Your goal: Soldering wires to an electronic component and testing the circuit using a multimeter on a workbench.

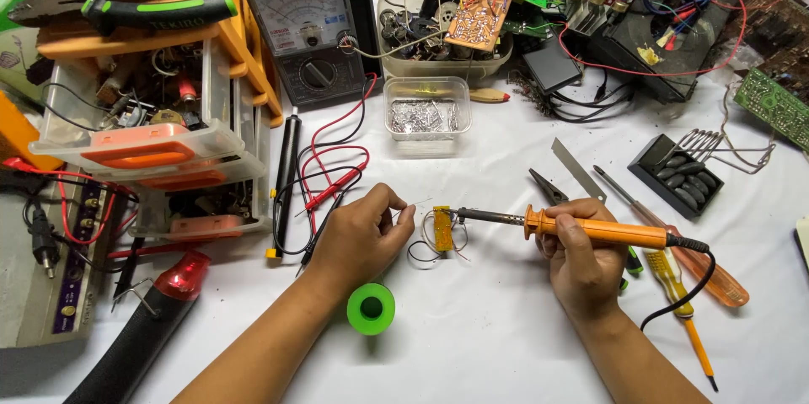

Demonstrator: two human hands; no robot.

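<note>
Solder wire (419, 202), pinched in my left hand (362, 235), could slip; my right hand (581, 265) gripped the soldering iron (590, 227), risking scorching the small board (442, 229) just beyond.

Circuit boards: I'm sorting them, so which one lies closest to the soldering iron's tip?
The small yellow board on the white cloth, between the left hand and the right hand. The iron's tip sits right beside it; the other boards lie in the clutter at the back.

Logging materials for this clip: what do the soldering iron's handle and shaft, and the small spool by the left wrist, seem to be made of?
Soldering iron, held in the right hand: the handle looks like matte orange plastic with moulded ridges; the shaft is dark, dull metal. Spool: bright green, smooth and slightly glossy, probably plastic. The left hand pinches a thin wire.
</note>
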